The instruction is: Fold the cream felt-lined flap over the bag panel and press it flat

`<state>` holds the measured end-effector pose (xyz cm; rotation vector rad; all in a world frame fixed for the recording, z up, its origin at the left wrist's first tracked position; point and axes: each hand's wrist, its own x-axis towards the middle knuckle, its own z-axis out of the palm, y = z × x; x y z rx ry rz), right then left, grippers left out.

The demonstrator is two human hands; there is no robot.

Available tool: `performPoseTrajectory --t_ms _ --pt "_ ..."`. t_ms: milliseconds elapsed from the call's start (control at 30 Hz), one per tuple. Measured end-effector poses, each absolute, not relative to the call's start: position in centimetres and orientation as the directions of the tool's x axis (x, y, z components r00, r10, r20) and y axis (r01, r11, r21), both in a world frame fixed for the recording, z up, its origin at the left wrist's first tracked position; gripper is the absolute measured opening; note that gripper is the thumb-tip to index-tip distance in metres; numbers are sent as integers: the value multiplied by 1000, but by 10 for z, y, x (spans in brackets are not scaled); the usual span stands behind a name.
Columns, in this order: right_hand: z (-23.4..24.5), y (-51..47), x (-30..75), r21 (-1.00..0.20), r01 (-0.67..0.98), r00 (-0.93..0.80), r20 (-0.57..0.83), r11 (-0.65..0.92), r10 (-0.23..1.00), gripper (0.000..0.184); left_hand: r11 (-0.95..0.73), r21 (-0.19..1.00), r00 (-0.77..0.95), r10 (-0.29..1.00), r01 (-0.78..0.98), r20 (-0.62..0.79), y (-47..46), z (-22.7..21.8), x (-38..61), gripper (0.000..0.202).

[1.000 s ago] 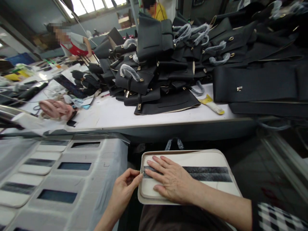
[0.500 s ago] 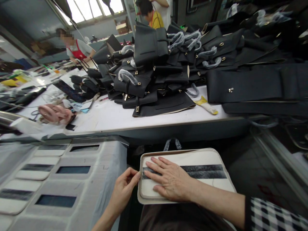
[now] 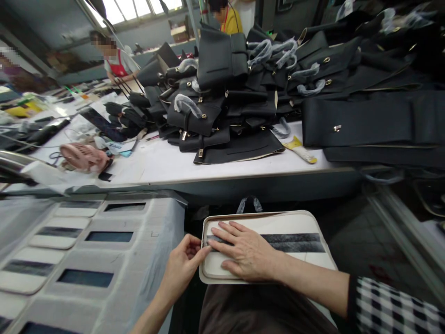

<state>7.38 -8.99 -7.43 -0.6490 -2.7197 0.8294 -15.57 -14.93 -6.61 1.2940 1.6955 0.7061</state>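
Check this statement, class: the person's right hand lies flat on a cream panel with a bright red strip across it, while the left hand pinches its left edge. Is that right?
Not quite. In the head view the strip across the cream panel is dark grey, not bright red. The rest holds: the right hand lies flat on it and the left hand pinches its left edge.

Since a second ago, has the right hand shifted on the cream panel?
No. The right hand still lies flat on the cream panel, fingertips over the left end of its dark strip.

Matt cream panel (image 3: pixel 295 222) with fuzzy dark strip (image 3: pixel 295 242)
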Motion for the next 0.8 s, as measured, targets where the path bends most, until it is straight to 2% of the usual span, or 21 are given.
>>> performPoseTrajectory --t_ms 67,200,367,600,667,733,800 --pt "-72 -87 74 -604 354 -869 70 714 490 65 301 816 -111 952 494 -284 -148 -68 -155 38" --pt "-68 -84 75 -652 381 -840 51 656 540 85 304 847 -134 953 437 -273 -150 -70 -155 37" --pt "-70 -89 76 -575 328 -891 76 750 448 63 275 859 -119 962 433 -248 -157 -63 -155 34" --pt "-60 -92 80 -551 328 -896 76 768 437 60 183 813 -85 983 553 -163 -159 -60 -150 28" --pt "-63 -91 80 -509 319 -898 108 800 426 62 141 801 -59 990 582 -131 -157 -62 -149 28" --pt "-74 -88 76 -410 296 -907 163 863 388 60 117 777 -63 993 618 -99 -155 -64 -149 29" --pt "-88 -82 70 -270 287 -912 216 919 348 45 104 720 -103 994 686 -46 -152 -63 -149 29"
